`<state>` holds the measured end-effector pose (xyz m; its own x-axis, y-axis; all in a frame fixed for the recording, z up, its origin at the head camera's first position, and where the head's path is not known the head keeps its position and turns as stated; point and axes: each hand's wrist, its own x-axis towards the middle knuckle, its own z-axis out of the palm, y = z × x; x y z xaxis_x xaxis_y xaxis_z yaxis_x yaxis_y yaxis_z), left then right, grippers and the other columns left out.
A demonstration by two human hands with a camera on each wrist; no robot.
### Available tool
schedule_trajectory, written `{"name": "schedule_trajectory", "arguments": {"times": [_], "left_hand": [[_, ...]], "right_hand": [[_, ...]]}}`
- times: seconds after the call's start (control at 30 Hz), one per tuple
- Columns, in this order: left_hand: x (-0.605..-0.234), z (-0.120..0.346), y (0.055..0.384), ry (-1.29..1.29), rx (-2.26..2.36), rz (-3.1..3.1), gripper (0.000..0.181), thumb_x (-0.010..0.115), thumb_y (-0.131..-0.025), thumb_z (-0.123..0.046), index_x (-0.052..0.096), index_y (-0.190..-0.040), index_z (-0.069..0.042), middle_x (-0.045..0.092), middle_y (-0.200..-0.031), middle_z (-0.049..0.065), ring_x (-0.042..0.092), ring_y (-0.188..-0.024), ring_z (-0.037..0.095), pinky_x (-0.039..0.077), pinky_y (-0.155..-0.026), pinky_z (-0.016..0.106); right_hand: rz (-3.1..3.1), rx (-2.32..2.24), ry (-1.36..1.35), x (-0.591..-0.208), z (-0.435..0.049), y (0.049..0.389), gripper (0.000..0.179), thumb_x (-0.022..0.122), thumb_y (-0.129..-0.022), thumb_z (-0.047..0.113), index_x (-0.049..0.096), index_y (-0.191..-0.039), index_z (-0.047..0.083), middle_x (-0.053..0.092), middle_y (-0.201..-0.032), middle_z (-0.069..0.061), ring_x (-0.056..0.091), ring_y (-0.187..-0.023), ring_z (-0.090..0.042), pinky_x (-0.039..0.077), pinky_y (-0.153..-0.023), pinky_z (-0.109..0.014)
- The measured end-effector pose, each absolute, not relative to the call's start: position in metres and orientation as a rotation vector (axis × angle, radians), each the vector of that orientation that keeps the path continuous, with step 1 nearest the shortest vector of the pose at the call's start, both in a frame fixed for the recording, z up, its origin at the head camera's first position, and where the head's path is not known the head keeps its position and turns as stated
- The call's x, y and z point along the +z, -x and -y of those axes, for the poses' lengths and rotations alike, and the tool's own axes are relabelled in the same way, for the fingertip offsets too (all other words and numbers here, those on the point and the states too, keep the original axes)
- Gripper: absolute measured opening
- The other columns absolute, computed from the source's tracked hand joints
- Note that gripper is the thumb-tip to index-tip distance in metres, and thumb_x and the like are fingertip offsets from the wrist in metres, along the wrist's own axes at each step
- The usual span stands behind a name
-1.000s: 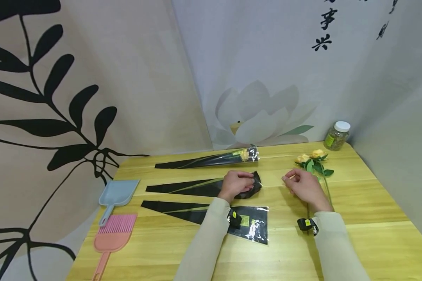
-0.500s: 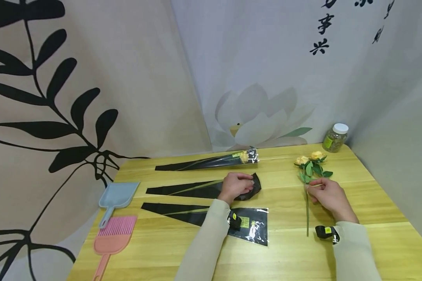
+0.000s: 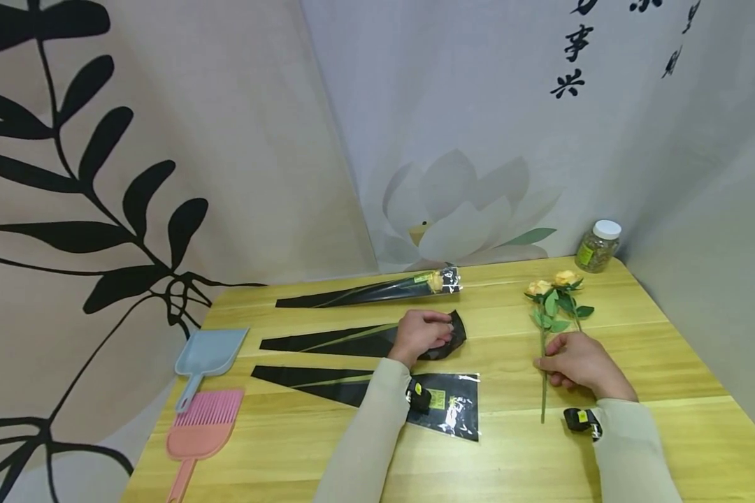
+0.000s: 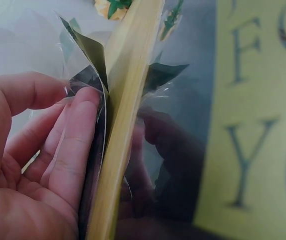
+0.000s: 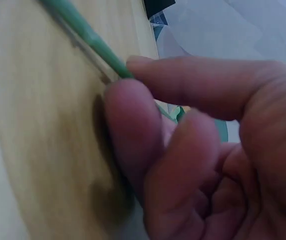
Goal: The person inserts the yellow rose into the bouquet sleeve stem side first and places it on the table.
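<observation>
Right hand, against the last frame: half a second ago it is at the stem just below the leaves; now the right hand [image 3: 584, 362] is lower down the same stem, nearer the middle of its bare part.
Near rose, against the last frame: the flower head is in about the same spot, while the foot of the stem has swung slightly to the left.
Left hand, against the last frame: the left hand [image 3: 423, 334] stays in place over the middle wrapper [image 3: 333, 340].
Right fingers: thumb and forefinger are brought together on the green stem, with next to no gap; the other fingers curl loosely below.
Left fingers: thumb and fingertips nearly meet, pinching the thin film at the wrapper's wide end, whose edge bends up around them.
Near rose's place: the near yellow rose [image 3: 539, 287] is on the right part of the wooden table [image 3: 516, 461], head away from the person, stem toward them.
Far rose: the second yellow rose [image 3: 566, 278] is just beside it, leaves crowding together.
Wrappers: the lower wrapper [image 3: 458, 419] lies under the left forearm; the upper wrapper [image 3: 365, 292], farther back, has a yellow rose inside its wide end.
Jar: the white-lidded jar [image 3: 597, 246] stands behind the roses.
</observation>
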<state>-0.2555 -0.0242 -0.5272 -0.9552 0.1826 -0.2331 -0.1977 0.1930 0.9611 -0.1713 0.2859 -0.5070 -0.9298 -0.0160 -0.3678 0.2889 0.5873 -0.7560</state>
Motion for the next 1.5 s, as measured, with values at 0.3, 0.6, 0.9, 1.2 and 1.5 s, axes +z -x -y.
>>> {"name": "schedule_trajectory", "arguments": {"times": [0.3,0.6,0.9,1.2,1.5], "left_hand": [[-0.528,0.025,0.255,0.017,1.833,-2.163,0.016,0.082,-0.090,-0.012,0.084,-0.106,-0.012,0.081,-0.093,0.003,0.078,-0.078,0.014,0.067,-0.073,0.030],[-0.526,0.025,0.255,0.023,1.833,-2.150,0.018,0.083,-0.090,-0.015,0.084,-0.108,-0.013,0.081,-0.096,0.002,0.077,-0.079,0.014,0.067,-0.075,0.030],[-0.525,0.025,0.255,0.021,1.844,-2.144,0.019,0.084,-0.089,-0.016,0.084,-0.107,-0.013,0.081,-0.097,0.002,0.077,-0.080,0.013,0.067,-0.076,0.030],[-0.526,0.027,0.255,0.023,1.839,-2.138,0.018,0.084,-0.089,-0.016,0.084,-0.107,-0.013,0.081,-0.099,0.002,0.077,-0.081,0.013,0.067,-0.077,0.030],[-0.525,0.029,0.253,-0.010,1.839,-2.129,0.020,0.083,-0.090,-0.018,0.084,-0.110,-0.014,0.081,-0.099,0.002,0.077,-0.084,0.014,0.067,-0.079,0.031]], "right_hand": [[-2.507,-1.247,-0.254,-0.501,-0.287,0.171,0.027,0.073,-0.100,0.022,0.066,-0.104,-0.003,0.072,-0.073,-0.006,0.068,-0.063,-0.018,0.058,-0.055,-0.032],[-2.494,-1.371,-0.272,-0.497,-0.281,0.182,0.032,0.068,-0.103,0.021,0.062,-0.114,-0.007,0.073,-0.080,-0.007,0.070,-0.066,-0.017,0.059,-0.055,-0.031],[-2.514,-1.543,-0.289,-0.496,-0.260,0.206,0.039,0.067,-0.105,0.025,0.060,-0.123,-0.009,0.075,-0.086,-0.007,0.071,-0.068,-0.015,0.061,-0.058,-0.030],[-2.527,-1.644,-0.284,-0.487,-0.234,0.226,0.039,0.066,-0.106,0.028,0.059,-0.125,-0.005,0.077,-0.090,-0.006,0.074,-0.071,-0.018,0.064,-0.063,-0.034],[-2.513,-1.820,-0.369,-0.482,-0.209,0.241,0.036,0.067,-0.106,0.027,0.059,-0.124,-0.003,0.078,-0.090,-0.007,0.072,-0.064,-0.014,0.061,-0.058,-0.028]]}}
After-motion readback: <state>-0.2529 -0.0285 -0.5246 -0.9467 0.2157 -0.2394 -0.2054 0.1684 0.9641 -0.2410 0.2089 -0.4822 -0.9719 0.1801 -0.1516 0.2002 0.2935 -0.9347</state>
